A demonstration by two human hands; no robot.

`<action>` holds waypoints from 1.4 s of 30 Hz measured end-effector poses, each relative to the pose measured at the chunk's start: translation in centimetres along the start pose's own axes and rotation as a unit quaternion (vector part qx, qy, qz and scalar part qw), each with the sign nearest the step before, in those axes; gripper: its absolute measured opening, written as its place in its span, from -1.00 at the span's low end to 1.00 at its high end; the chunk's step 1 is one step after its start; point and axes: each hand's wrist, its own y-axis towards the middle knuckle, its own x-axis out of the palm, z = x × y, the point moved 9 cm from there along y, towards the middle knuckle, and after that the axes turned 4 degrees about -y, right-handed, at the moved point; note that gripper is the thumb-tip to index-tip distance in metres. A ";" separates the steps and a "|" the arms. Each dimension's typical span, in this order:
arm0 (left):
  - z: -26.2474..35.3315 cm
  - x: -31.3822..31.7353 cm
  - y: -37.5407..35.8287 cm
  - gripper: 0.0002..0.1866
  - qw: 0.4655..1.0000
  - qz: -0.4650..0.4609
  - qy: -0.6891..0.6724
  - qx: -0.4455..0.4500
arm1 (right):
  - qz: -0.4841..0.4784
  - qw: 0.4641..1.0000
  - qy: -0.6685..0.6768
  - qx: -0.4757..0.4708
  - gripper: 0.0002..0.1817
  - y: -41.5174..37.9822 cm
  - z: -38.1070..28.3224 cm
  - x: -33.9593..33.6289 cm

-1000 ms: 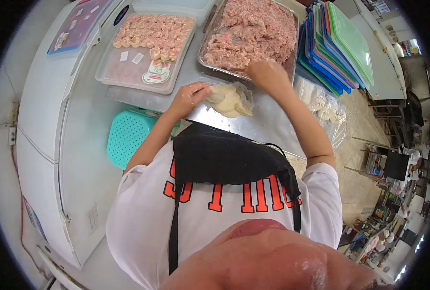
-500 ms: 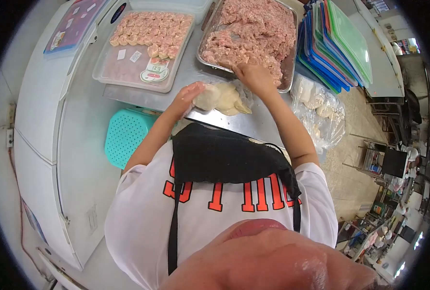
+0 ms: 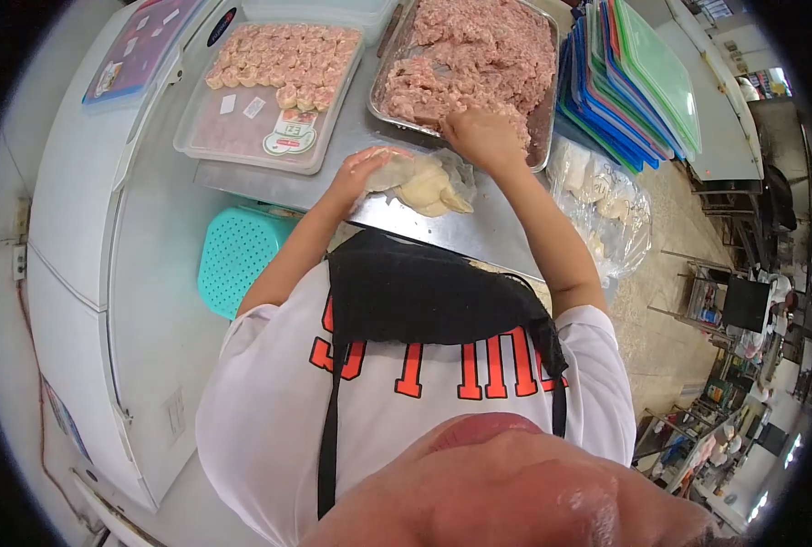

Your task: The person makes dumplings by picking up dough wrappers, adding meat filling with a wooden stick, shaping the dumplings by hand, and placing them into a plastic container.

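My left hand [image 3: 362,175] is above the steel table edge, its fingers around a pale, thin dough wrapper [image 3: 387,174]. Just right of it, a stack of yellowish wrappers [image 3: 429,190] lies on clear plastic. My right hand [image 3: 480,137] is closed at the near edge of a metal tray [image 3: 544,137] heaped with pinkish minced meat [image 3: 488,55]. A flat brown stick [image 3: 429,120] pokes out from its fingers on the left, against the meat; the rest of it is hidden by the hand.
Rows of filled dumplings [image 3: 283,56] sit in a shallow plastic box [image 3: 214,137] at the left. Coloured plastic lids [image 3: 629,87] are stacked at the right, with a clear bag of pale dough pieces [image 3: 606,201] below. A turquoise basket [image 3: 237,260] stands beneath the table edge.
My left hand has risen slightly with the wrapper, its fingers now further over it. My right hand has turned a little and stays at the meat tray's near edge.
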 end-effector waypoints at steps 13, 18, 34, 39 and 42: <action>5.3 -1.7 5.3 -0.71 0.960 0.162 -0.211 0.085 | 0.031 0.920 0.338 0.197 -0.61 -3.6 7.0 1.6; 8.3 -2.5 6.1 -0.72 0.943 0.230 -0.166 0.173 | 0.083 0.915 0.336 0.207 -0.62 -4.5 8.8 0.3; 9.7 -5.0 6.9 -0.66 0.926 0.267 -0.125 0.236 | 0.053 0.990 -0.089 0.096 -0.72 -1.9 8.3 -6.2; 9.2 -5.9 9.4 -0.64 0.914 0.297 -0.112 0.253 | 0.033 0.997 -0.044 0.055 -0.75 0.4 6.0 -2.5; 9.6 -6.1 10.9 -0.64 0.880 0.347 0.194 0.260 | 0.021 0.998 -0.057 0.028 -0.76 1.3 3.1 0.0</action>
